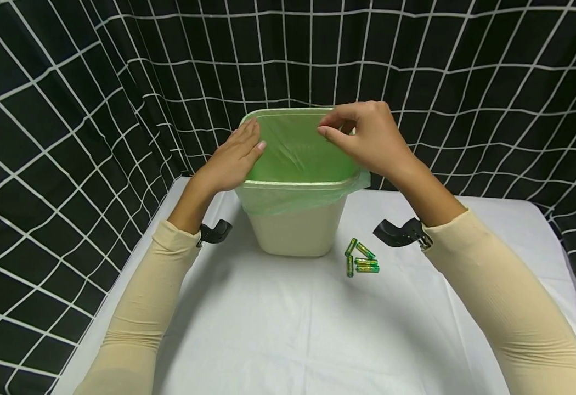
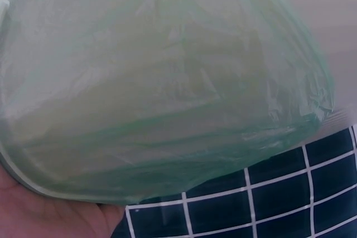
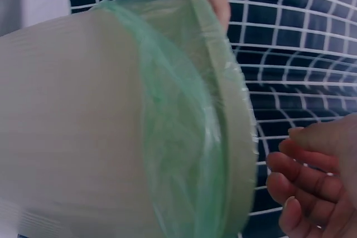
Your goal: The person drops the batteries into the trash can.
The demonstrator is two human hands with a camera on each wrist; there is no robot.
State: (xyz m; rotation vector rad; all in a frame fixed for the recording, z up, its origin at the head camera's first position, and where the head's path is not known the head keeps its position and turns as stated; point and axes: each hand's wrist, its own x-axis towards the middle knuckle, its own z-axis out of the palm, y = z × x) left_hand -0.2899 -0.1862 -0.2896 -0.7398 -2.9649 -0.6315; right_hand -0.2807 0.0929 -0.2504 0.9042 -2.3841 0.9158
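A cream-coloured trash bin [image 1: 295, 233] stands upright on the white-covered table. Lining it is a thin green plastic bag [image 1: 298, 200], whose top edge is folded down over the outside of the rim. My left hand [image 1: 236, 156] rests at the bin's left rim with its fingers extended; the left wrist view shows that hand [image 2: 56, 218] against the edge, partly hidden by the bag [image 2: 167, 82]. Above the right rim is my right hand [image 1: 367, 131], its fingers loosely bent. In the right wrist view this hand [image 3: 318, 176] is apart from the bin [image 3: 72, 121] and holds nothing.
Several green-and-gold batteries [image 1: 362, 260] lie on the white cloth [image 1: 278, 323] to the right of the bin's base. A black curtain with a white grid [image 1: 466, 71] hangs behind and at the left. Black wrist mounts [image 1: 399, 233] jut from both sleeves.
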